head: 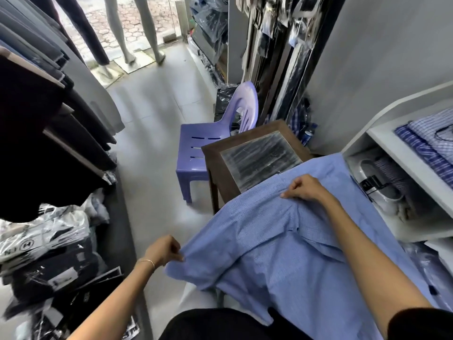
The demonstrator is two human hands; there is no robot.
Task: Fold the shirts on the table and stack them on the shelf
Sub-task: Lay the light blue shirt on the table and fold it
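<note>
A light blue button shirt (289, 261) lies spread over a dark wooden table (215, 153) with a glass inset. My left hand (163, 250) pinches the shirt's left edge, out past the table side. My right hand (305, 188) pinches a fold of the fabric near the far middle of the shirt. To the right, a white shelf (402, 148) holds folded blue striped shirts (426, 141) on its upper board.
A purple plastic chair (203, 146) stands beyond the table. Dark clothes hang on racks (49, 114) at the left, with bagged garments (46, 251) piled below. Belts and packaged items hang at the back right. A grey tiled aisle (152, 133) runs toward mannequin legs.
</note>
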